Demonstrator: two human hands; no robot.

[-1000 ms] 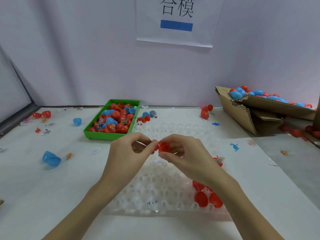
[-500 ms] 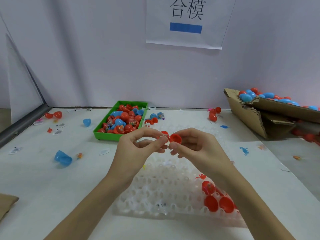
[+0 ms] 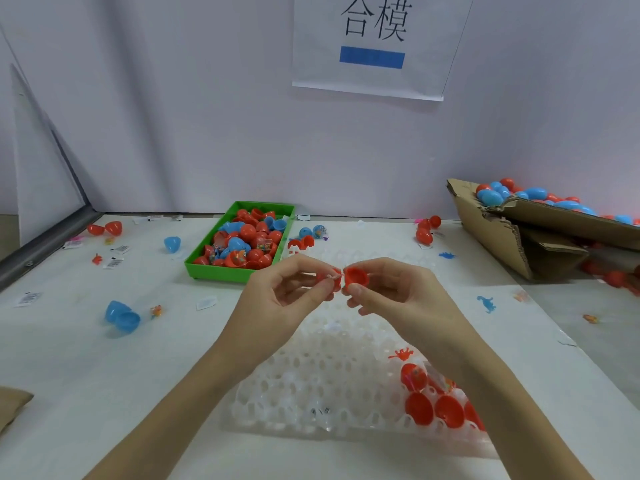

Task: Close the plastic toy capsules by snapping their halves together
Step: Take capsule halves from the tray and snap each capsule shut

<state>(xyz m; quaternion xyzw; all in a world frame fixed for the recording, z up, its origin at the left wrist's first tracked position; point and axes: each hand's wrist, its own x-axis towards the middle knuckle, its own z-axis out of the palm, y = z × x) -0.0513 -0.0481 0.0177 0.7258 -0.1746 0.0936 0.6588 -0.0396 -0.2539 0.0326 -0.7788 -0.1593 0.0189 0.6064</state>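
Note:
Above the middle of the table my right hand (image 3: 391,292) pinches one red capsule half (image 3: 356,276), its hollow side showing. My left hand (image 3: 291,299) pinches the other red half (image 3: 333,274), mostly hidden behind its fingertips. The two halves almost touch at their rims but are not joined. Below my hands lies a clear plastic tray (image 3: 311,393) with many cups. Several red capsules (image 3: 433,407) sit in the tray's near right corner.
A green bin (image 3: 207,268) of red and blue capsule halves stands behind my hands. A torn cardboard box (image 3: 491,233) with closed capsules lies at the right. Loose blue halves (image 3: 121,317), red halves (image 3: 104,228), small toy figures and paper slips are scattered on the white table.
My hands have stayed together at the same spot, with the two red halves drawn slightly apart and the right one turned. The camera has tilted and shifted.

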